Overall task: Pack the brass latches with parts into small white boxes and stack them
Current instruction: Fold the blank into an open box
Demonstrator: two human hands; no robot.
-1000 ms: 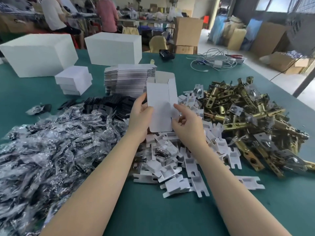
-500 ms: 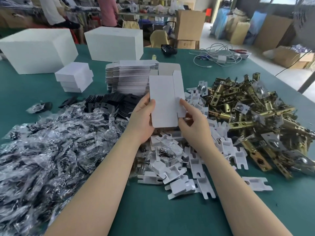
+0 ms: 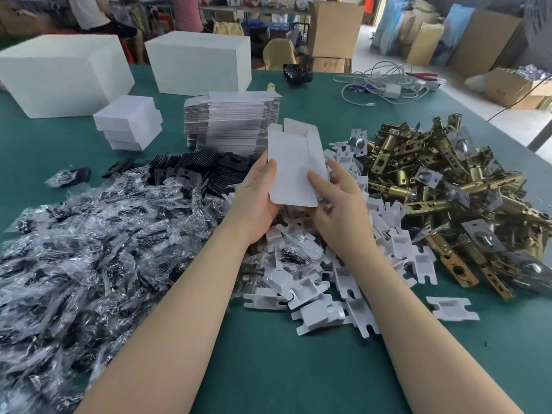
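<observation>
Both hands (left (image 3: 259,201), right (image 3: 339,204)) hold one white box (image 3: 294,171) upright.

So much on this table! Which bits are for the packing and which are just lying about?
For the job:
small white box, in both hands
brass latches
bagged parts
flat box blanks
packed boxes

Lying about:
cables
brown cartons

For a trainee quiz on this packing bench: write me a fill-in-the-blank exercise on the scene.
1. Both hands hold a small white ____ blank, its top flaps open.
2. The brass latches are heaped on the person's ____ side.
3. The finished small white boxes stand in a stack ____ of the flat carton stack.
4. The table is covered in ____ cloth.

Missing words: box; right; left; green
</observation>
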